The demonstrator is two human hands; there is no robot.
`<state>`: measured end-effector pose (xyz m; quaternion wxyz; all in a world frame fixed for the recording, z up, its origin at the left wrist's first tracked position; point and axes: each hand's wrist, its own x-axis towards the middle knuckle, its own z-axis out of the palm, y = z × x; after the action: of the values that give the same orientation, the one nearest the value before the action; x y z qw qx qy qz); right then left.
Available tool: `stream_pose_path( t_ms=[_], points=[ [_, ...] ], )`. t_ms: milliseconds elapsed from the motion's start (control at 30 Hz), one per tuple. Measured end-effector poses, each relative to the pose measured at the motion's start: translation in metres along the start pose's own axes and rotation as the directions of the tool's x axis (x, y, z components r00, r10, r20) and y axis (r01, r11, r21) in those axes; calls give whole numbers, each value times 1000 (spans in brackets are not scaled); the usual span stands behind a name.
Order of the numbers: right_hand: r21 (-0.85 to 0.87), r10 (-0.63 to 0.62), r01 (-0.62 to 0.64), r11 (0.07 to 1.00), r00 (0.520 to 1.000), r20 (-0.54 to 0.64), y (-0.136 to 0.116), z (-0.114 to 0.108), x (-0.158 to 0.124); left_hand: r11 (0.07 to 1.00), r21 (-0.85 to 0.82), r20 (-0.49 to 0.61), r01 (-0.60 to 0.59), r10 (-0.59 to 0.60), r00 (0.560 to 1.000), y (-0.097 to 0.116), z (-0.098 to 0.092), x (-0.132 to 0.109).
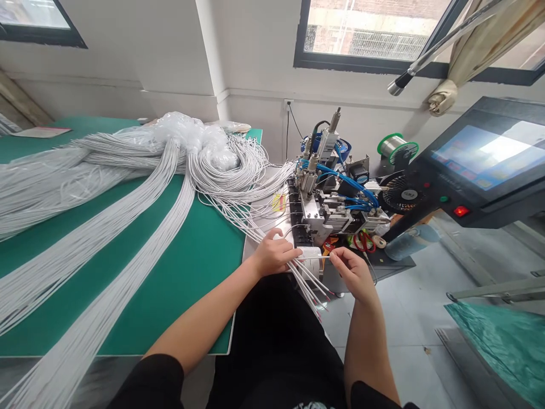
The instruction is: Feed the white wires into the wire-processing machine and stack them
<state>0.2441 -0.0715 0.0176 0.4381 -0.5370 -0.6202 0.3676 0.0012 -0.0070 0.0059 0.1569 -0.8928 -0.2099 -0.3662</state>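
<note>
My left hand (276, 254) is closed over a small bunch of thin white cables (310, 277) in front of the machine. Several of their ends fan out past my fingers toward my lap, with reddish tips. One single white cable (315, 258) runs sideways from my left fingertips to my right hand (352, 274), which pinches its end between thumb and fingertips. Just beyond both hands stands a bench machine (313, 210) with metal cylinders and blue air tubes. A white roll-shaped part (312, 261) sits at its near end, behind the held cable.
A green-topped table (204, 272) on the left carries large bundles of white cables (145, 227) and clear plastic bags (183, 133). On the right are a control screen (489, 147), a wire spool (395, 146), a fan (402, 193) and red-handled scissors (365, 241).
</note>
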Motion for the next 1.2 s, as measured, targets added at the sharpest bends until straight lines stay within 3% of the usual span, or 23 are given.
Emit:
stream_pose_path(
  t_ms=[167,700,900,1033,1200],
  points=[
    [66,32,-26,997,995,-91,12,2,6,1000,14,-14,15,-15,1000,0,0,1],
    [134,76,-70,989,996,-40,16,7,13,991,6,141,137,-136,981,2,3,0],
    [152,45,-22,988,988,-148,20,16,17,989,-29,174,144,-136,975,0,6,-2],
    [250,47,18,968,967,-251,20,28,21,989,-31,178,146,-138,974,-1,8,-4],
    [375,75,35,926,959,-274,18,39,26,989,-20,153,148,-143,978,-2,12,-6]
  ],
)
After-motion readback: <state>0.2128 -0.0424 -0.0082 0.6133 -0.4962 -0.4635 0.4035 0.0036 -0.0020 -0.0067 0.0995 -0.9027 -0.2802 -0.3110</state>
